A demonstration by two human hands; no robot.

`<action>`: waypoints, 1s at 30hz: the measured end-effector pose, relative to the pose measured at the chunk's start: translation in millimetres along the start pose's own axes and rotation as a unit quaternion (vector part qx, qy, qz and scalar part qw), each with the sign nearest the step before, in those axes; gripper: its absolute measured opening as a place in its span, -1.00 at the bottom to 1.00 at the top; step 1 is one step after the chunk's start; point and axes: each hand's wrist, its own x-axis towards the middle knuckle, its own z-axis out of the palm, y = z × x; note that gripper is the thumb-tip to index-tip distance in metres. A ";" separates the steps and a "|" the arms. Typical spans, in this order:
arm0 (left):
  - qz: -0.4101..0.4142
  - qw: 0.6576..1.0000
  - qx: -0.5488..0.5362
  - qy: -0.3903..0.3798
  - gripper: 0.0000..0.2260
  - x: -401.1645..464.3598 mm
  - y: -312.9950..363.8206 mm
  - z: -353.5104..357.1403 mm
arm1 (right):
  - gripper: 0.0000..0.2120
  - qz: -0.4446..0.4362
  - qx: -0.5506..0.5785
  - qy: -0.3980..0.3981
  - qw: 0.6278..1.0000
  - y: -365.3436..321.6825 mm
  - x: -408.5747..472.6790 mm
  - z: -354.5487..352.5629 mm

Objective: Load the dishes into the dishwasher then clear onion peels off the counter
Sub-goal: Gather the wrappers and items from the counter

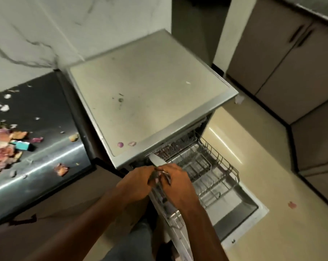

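I see the dishwasher [150, 95] with its wire rack [206, 166] pulled out over the lowered door [238, 208]. Left of the dishwasher, onion peels [3, 146] litter the dark counter [46, 113]; two more bits lie on the dishwasher's top. My left hand [135, 183] and right hand [178, 185] meet at the rack's front, fingers closed around one knife [157, 161], blade pointing at the dishwasher.

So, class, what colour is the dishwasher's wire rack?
Grey wire rack, clearest in the head view.

Open rack [206, 166] beside hands, unobstructed.
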 end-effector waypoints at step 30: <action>-0.173 0.955 -0.063 0.233 -0.70 -256.3 -233.2 -110.2 | -0.65 -0.320 -0.100 -0.230 0.913 -268.6 36.2 215.1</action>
